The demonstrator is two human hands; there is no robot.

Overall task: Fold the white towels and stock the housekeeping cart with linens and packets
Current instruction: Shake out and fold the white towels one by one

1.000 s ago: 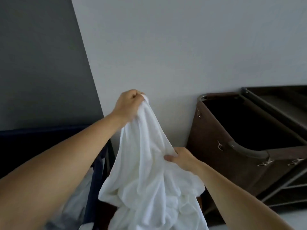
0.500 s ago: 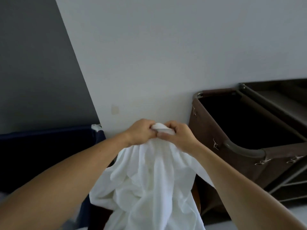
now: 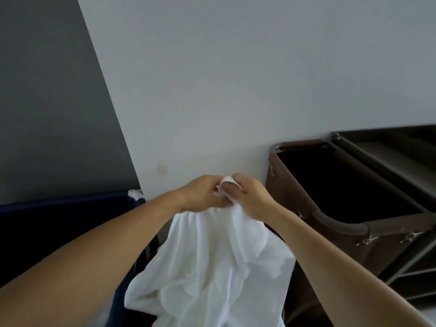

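Pinching one bunched corner of a white towel (image 3: 212, 267), the left hand (image 3: 203, 194) and right hand (image 3: 252, 199) meet knuckle to knuckle. The fingers (image 3: 238, 180) of both are curled tight on the cloth, and a small tuft of it pokes up between them. Below the fingers the rest of the towel hangs free in loose, rumpled folds and runs out of the bottom of the view; whether its lower end rests on anything cannot be told.

Behind the fingers stands a plain white wall (image 3: 236, 79), with a small pale square patch (image 3: 162, 168) just up and left of the left knuckles. Further left the wall turns to a dark grey panel (image 3: 47, 102) along a slanting edge.

Right of the fingers is the housekeeping cart (image 3: 389, 159). Its brown fabric linen bag (image 3: 295, 199), nearest the right hand, hangs from a rounded metal rim and is dark inside. Small metal clips (image 3: 364, 240) fasten the bag's near edge. Beyond the bag lie the cart's top tray and lower shelves.

Left of and below the left fingers sits a navy fabric bin (image 3: 59, 220), with a white corner piece (image 3: 135, 193) on its frame. A strip of pale floor (image 3: 430, 313) shows at the lower right.
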